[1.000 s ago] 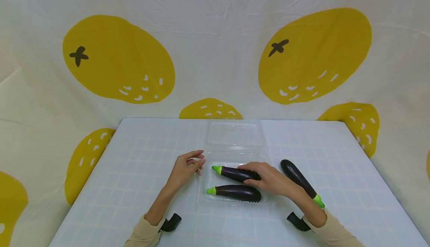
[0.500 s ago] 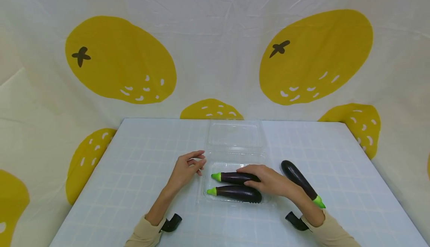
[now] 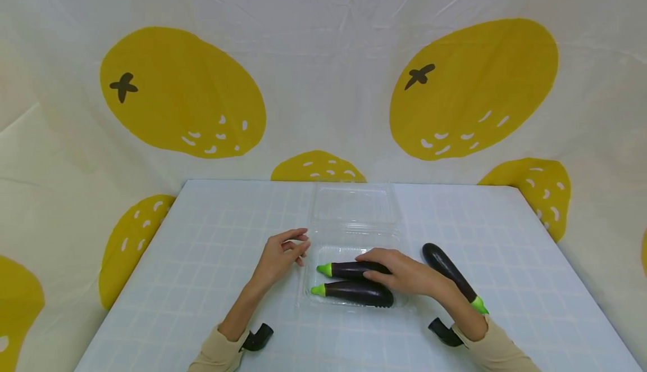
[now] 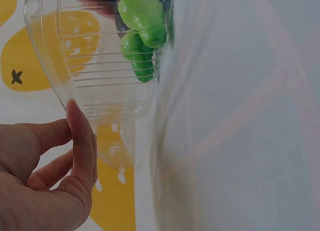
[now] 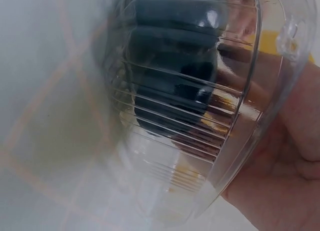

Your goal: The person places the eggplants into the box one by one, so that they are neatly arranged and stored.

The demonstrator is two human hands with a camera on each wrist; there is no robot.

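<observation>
Two dark eggplants with green stems lie side by side in a clear plastic clamshell box. My right hand reaches over its right rim and grips the far eggplant, fingers on the far side and thumb on the near side. The near eggplant lies along the front wall. My left hand is at the left rim, fingers loosely bent, with a fingertip right at the plastic edge. The right wrist view shows the dark rounded ends through the ribbed wall.
A third eggplant lies on the table right of the box, partly behind my right forearm. The transparent lid is folded back toward the table's far edge. A pale checked cloth covers the table, and a fruit-print curtain hangs behind.
My right hand has brought the far eggplant slightly nearer, closing the gap to the front one. My left hand stays at the box's left rim.
</observation>
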